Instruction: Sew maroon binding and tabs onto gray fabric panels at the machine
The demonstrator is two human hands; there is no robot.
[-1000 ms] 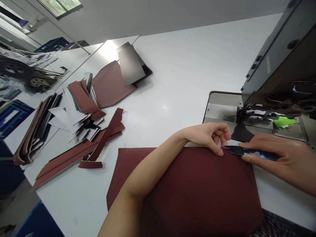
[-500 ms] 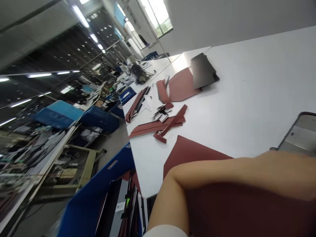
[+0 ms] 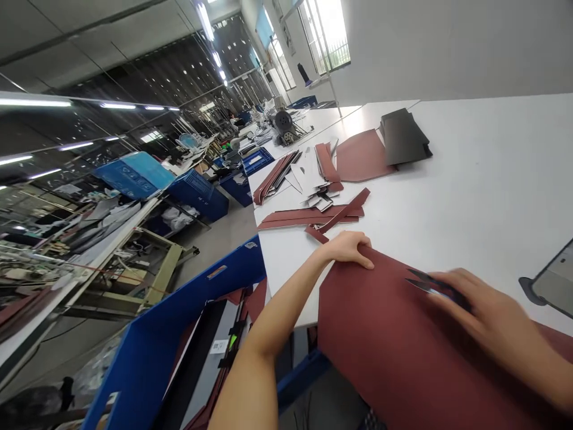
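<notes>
A large dark red leather panel [image 3: 385,340] lies over the front edge of the white table [image 3: 483,185] and hangs off it. My left hand [image 3: 347,246] grips the panel's far left corner, fingers curled over its edge. My right hand [image 3: 481,310], blurred by motion, rests on the panel and holds small black thread snips [image 3: 425,282] whose blades point left.
Red leather strips [image 3: 313,216], a pile of cut pieces [image 3: 308,173], a red panel [image 3: 360,155] and dark sheets [image 3: 403,137] lie further back on the table. A blue crate [image 3: 179,346] with stacked pieces stands below left. The sewing machine's plate [image 3: 555,280] shows at right.
The view has swung left from the sewing machine to the workshop. My left hand moved from the needle area to the panel's left corner; the panel now hangs off the table edge.
</notes>
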